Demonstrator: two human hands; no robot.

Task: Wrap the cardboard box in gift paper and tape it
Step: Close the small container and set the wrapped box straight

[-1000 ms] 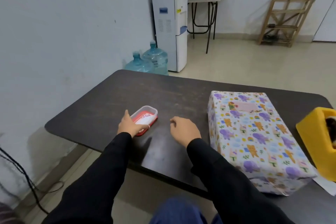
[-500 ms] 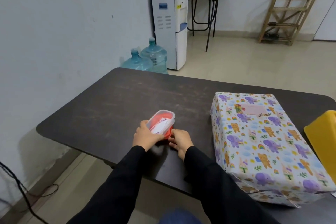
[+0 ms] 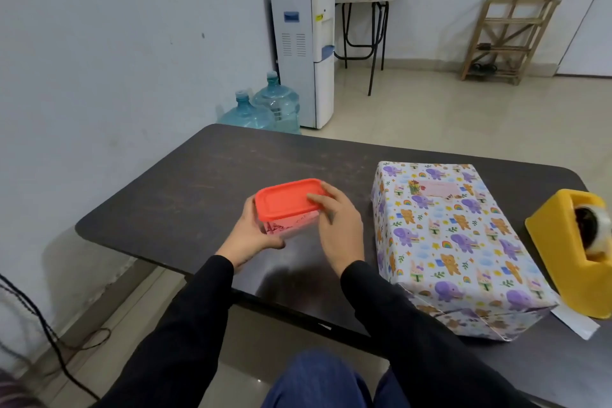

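The box (image 3: 453,242), covered in white gift paper with purple elephants and orange bears, lies on the dark table (image 3: 185,189) at the right, a pink label on its top. To its left, both hands hold a small clear container with a red lid (image 3: 288,204) above the table. My left hand (image 3: 251,235) grips its left side and underside. My right hand (image 3: 337,225) holds its right end, fingers over the lid's edge. A yellow tape dispenser (image 3: 576,242) stands at the far right, next to the box.
A white strip of paper (image 3: 578,325) lies under the dispenser near the table's front edge. Beyond the table stand a water cooler (image 3: 303,50), two blue water jugs (image 3: 265,106), a small side table and a wooden rack (image 3: 506,40). Cables trail on the floor at left.
My left hand took the container off the table, my right hand joined it, and together they turned it over so the red lid faces up. The box and dispenser stayed put.
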